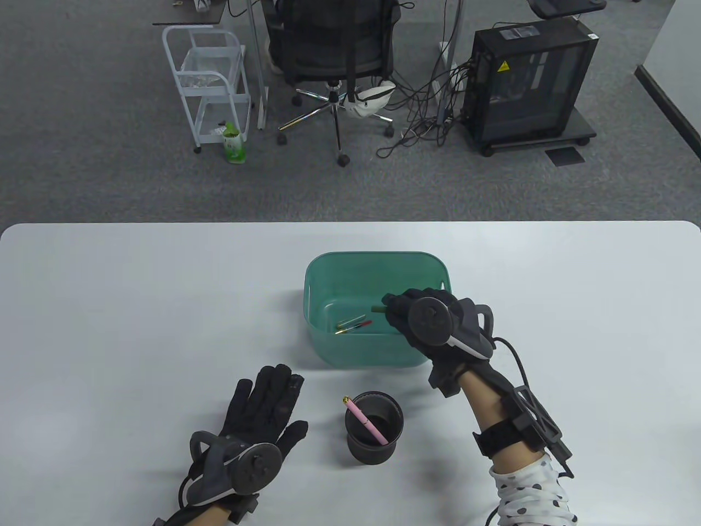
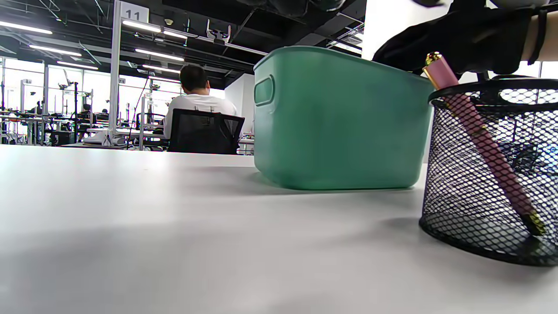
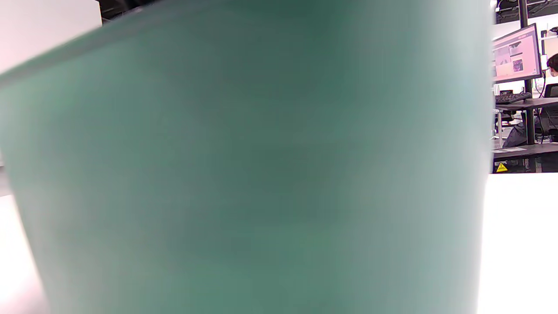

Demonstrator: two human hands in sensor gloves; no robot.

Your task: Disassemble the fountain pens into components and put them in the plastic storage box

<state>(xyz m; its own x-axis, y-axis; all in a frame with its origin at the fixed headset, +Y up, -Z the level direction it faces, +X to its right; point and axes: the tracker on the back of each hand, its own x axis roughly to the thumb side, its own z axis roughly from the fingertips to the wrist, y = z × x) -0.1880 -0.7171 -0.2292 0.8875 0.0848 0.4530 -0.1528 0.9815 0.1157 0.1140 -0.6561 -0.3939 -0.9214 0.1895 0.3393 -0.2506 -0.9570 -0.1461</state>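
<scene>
Fingers of the right hand (image 1: pixel 424 323) curl round a short dark green pen part (image 1: pixel 378 309), whose end pokes out to the left of the fingertips, above the inside of the green plastic storage box (image 1: pixel 323 274). The hand reaches in over the box's right rim, a tracker on its back and a polka-dot sleeve (image 1: pixel 534 493) at the forearm. On the box floor, left of the hand, lie a few thin pen components (image 1: pixel 353 325), red and yellowish, close together. The right wrist view shows only the blurred green wall of the box.

Just in front of the box stands a black mesh pen holder (image 1: pixel 374 433), with a pink fountain pen (image 1: pixel 366 421) leaning inside it, its gold-tipped end up over the left rim. The left hand (image 1: pixel 257 416) lies flat on the white table (image 1: pixel 109 307), left of the holder, fingers straight and spread, holding nothing.
</scene>
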